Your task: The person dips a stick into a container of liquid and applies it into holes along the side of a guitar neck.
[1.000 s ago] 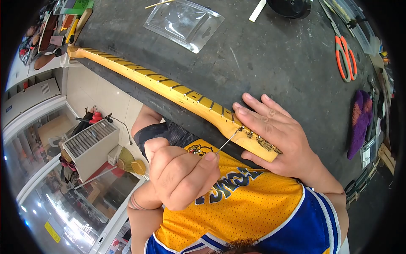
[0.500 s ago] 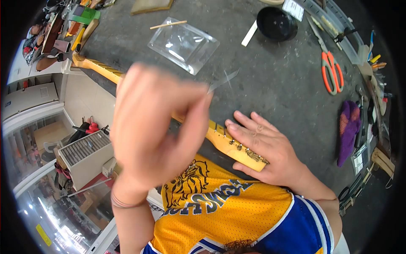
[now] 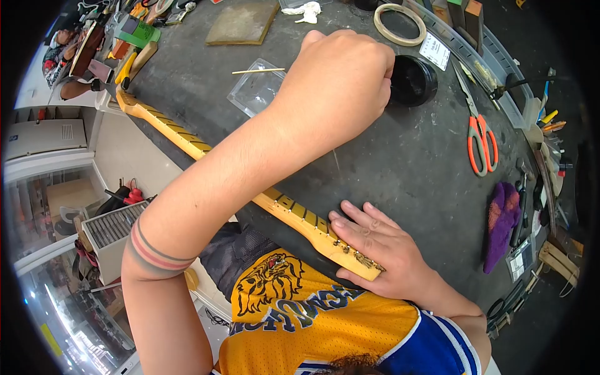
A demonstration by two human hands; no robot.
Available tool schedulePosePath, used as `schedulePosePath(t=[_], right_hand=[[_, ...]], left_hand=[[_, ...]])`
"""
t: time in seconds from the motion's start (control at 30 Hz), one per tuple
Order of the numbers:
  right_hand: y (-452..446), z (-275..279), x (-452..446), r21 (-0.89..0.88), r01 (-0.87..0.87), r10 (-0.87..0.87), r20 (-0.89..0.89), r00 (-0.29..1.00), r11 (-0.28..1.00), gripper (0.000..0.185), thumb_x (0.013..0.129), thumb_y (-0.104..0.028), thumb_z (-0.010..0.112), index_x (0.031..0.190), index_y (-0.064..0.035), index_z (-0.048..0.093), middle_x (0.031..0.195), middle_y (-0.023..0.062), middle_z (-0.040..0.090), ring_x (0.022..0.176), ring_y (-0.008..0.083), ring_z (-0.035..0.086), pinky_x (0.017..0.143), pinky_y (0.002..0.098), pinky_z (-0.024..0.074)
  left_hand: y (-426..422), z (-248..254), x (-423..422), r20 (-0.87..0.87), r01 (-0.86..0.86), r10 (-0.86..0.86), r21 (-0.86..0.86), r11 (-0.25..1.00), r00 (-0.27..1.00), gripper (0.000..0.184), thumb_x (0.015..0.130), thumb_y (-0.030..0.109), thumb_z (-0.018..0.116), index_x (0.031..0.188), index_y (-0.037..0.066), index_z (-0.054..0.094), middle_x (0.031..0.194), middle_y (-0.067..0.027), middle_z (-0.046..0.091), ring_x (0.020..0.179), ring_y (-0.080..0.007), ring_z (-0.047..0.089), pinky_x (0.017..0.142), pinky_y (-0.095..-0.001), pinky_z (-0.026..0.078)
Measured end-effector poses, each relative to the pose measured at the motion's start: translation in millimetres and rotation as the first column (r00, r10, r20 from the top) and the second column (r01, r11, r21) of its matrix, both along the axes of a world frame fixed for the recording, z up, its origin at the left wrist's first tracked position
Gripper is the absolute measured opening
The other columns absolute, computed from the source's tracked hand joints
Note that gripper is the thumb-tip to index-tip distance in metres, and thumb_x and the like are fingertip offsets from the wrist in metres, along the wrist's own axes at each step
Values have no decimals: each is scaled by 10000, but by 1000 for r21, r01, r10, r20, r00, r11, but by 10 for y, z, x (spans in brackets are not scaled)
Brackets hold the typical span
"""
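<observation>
Yellow wooden guitar neck (image 3: 290,211), right hand (image 3: 400,255) clamped on; left hand (image 3: 340,81), grip indiscernible, could nudge adjacent round, glossy black cup (image 3: 430,86).

The person wears a yellow shirt (image 3: 269,340) with tiny holes. It has a black lion face (image 3: 272,281), big letters (image 3: 306,312) with white edges, and blue parts (image 3: 431,347) with white lines. The shorts (image 3: 228,256) are dark. Stripes (image 3: 153,253) ring the left arm (image 3: 206,181).
</observation>
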State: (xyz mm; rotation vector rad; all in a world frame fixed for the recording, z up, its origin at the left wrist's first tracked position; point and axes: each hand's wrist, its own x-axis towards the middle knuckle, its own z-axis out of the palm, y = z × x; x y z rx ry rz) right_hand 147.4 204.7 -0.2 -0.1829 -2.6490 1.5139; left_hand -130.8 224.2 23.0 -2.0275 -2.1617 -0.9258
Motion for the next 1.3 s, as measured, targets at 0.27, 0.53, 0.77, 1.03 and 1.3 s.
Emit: schedulePosePath(t=[0.27, 0.53, 0.77, 1.03, 1.3], right_hand=[[7, 12, -7, 6, -2, 2, 15, 1000, 1000, 813, 963, -289, 931, 1681, -96, 602, 1669, 134, 664, 1630, 353, 540, 1358, 574, 392], [6, 8, -6, 15, -6, 6, -3, 1000, 1000, 835, 952, -271, 938, 1690, -89, 590, 1658, 126, 673, 1627, 354, 544, 1361, 575, 389], [6, 18, -11, 7, -3, 3, 2, 1000, 1000, 828, 947, -275, 942, 1680, -91, 603, 1658, 124, 674, 1625, 356, 546, 1363, 575, 386], [2, 32, -11, 14, -2, 2, 12, 1000, 1000, 825, 943, -275, 941, 1677, -93, 609, 1660, 126, 672, 1620, 361, 552, 1360, 575, 389], [12, 30, -20, 23, -14, 14, 9, 1000, 1000, 802, 958, -285, 926, 1671, -89, 614, 1675, 140, 657, 1627, 370, 543, 1356, 589, 385]], left_hand=[[55, -66, -7, 94, 20, -16, -40, 999, 995, 158, 946, 123, 762, 992, -10, 834, 895, -166, 814, 847, -350, 798, 822, -449, 626], [36, 25, -93, 466, 19, 75, -194, 981, 881, 229, 993, 175, 812, 1060, -41, 848, 853, -116, 803, 802, -173, 758, 771, -351, 606], [-67, 107, -129, 607, 10, 117, -201, 979, 786, 235, 1010, 202, 833, 1076, -24, 848, 864, -39, 772, 810, -94, 677, 743, -307, 559], [-459, 329, -76, 665, -25, 96, -116, 993, 741, 221, 1014, 190, 839, 1054, -27, 833, 861, 0, 748, 817, -63, 639, 718, -272, 508], [-1197, 496, 114, 712, -18, 35, -32, 999, 701, 93, 977, -8, 858, 1024, -29, 781, 968, -37, 745, 880, -89, 619, 802, -256, 474]])
